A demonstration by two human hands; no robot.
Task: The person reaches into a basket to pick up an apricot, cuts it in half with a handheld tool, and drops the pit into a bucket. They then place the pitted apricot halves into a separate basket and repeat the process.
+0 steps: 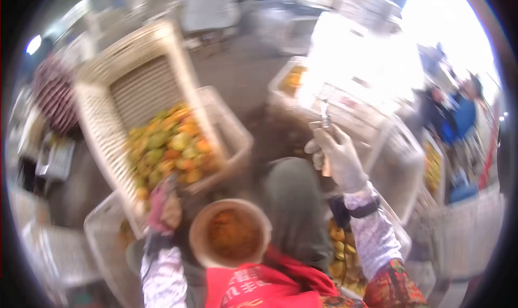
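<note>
My right hand (340, 159), in a white glove, is closed around a small metal-tipped hand tool (325, 118), its bright end pointing up and away from me. My left hand (164, 205), in a pinkish glove, reaches to the near edge of a tilted cream plastic crate (97, 111). Right by its fingertips lies a heap of small round green and orange fruits (167, 146). Motion smears those fingers, and I cannot tell whether they hold a fruit. Between my arms sits a pale round tub (198, 235) with orange-brown scraps (234, 235) inside.
Another crate holding yellow-orange fruit pieces (339, 248) stands below my right forearm. White crates (396, 165) are stacked at the right, with people (456, 105) beyond them. A striped sleeve or back (55, 95) shows at the far left. More crates (210, 5) stand behind.
</note>
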